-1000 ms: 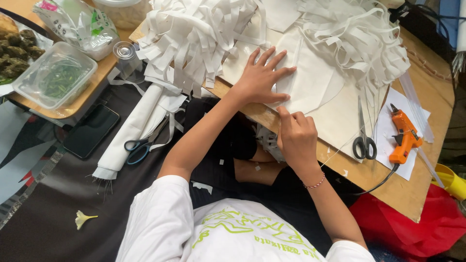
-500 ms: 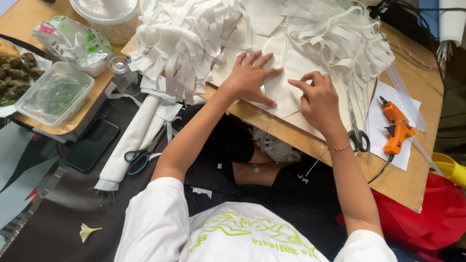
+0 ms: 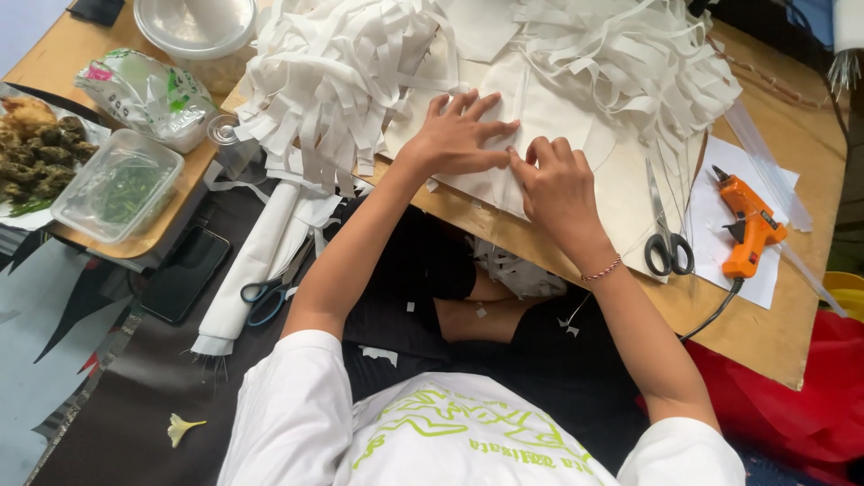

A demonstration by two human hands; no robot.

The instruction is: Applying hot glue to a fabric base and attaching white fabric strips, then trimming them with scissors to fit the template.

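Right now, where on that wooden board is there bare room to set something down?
Bare wood shows along the wooden board at its near right corner, below the glue gun, and on the far right strip beyond it. The middle is crowded: both the left hand and right hand press the white sheet, with paper strips heaped around and scissors beside.

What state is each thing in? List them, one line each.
left hand: flat, fingers spread on the white sheet
right hand: fingers curled, pressing the sheet
black-handled scissors: closed, lying on the board
blue-handled scissors: lying by the fabric roll
glue gun: lying on paper
clear food box: lidded
phone: screen dark
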